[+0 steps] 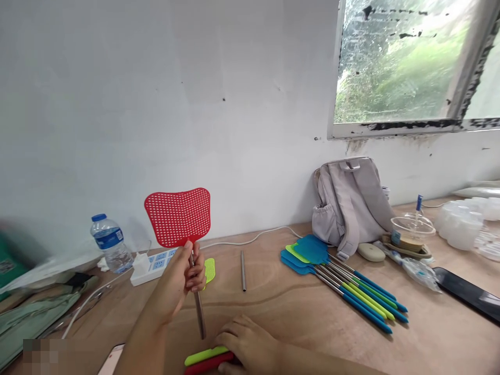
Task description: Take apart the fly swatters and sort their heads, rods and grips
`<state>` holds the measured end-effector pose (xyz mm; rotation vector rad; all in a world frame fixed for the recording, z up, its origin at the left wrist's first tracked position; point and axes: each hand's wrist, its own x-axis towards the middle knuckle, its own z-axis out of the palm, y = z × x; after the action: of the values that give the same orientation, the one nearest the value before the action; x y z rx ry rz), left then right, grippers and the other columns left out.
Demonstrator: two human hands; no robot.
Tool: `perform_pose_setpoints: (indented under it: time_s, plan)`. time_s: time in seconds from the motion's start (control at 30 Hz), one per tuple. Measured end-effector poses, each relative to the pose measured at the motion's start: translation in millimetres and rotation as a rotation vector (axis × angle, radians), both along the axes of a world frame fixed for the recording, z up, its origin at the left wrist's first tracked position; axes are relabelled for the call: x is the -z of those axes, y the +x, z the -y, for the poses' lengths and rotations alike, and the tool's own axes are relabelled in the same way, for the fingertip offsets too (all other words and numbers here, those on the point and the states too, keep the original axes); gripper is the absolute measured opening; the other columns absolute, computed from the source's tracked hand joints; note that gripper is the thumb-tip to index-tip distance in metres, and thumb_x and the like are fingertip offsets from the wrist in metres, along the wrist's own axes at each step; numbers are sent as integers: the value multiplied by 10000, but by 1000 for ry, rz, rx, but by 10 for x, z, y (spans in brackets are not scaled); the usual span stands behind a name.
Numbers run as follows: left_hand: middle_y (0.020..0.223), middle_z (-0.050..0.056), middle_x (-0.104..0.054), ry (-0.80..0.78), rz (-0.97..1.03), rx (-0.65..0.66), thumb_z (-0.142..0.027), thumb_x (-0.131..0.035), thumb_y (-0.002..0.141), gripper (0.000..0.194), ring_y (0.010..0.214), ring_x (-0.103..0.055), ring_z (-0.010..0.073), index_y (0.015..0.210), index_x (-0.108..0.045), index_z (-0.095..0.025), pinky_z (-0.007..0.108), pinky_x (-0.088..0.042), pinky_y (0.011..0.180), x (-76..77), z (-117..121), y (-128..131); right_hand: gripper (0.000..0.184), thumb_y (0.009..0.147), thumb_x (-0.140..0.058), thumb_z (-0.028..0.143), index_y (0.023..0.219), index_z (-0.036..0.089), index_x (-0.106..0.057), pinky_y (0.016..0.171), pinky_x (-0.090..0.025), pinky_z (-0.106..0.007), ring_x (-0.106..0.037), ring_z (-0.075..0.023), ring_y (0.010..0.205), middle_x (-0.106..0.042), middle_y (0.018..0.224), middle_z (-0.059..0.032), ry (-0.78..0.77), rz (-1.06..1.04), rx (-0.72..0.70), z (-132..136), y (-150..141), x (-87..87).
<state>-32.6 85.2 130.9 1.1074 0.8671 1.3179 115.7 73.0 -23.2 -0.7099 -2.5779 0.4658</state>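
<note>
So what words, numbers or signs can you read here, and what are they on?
None that I can read.
Blue label on the clear plastic bottle: markings too small and blurred.
Pale patch on the green object at the left edge: too blurred.

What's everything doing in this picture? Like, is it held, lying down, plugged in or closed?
Red swatter, held up in the left hand.
Red handle, lying partly under the right hand.
Green handle, lying beside the red one.
Blue swatters, lying piled with green ones.
Metal tube, lying loose.
Bottle, cap on.
Power strip, plug in it.
Cup, straw in it.
Backpack, upright near the wall.
Window, can't tell if shut.
</note>
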Motion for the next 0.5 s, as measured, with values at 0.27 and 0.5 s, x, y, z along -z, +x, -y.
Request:
perform_pose_setpoints:
  time_s: [0.27, 0.5]
  plan:
    - [573, -80, -404, -21, 82, 183, -447, -553, 792, 263, 382, -291, 28, 779, -465, -200, 181, -300, 415, 122, -6, 336, 254, 753, -536, 293, 977, 180, -494, 804, -403, -294, -491, -183, 889, -517, 954, -56, -229, -452, 113, 86, 374, -55]
    - [569, -71, -400, 13, 136, 372, -504, -578, 757, 351, 409, -307, 25, 729, -526, -159, 206, -297, 469, 583, 60, 972, 253, 811, -487, 431, 889, 193, -456, 755, -374, -317, -422, -181, 808, -443, 833, -26, -391, -740, 258, 97, 1039, 112]
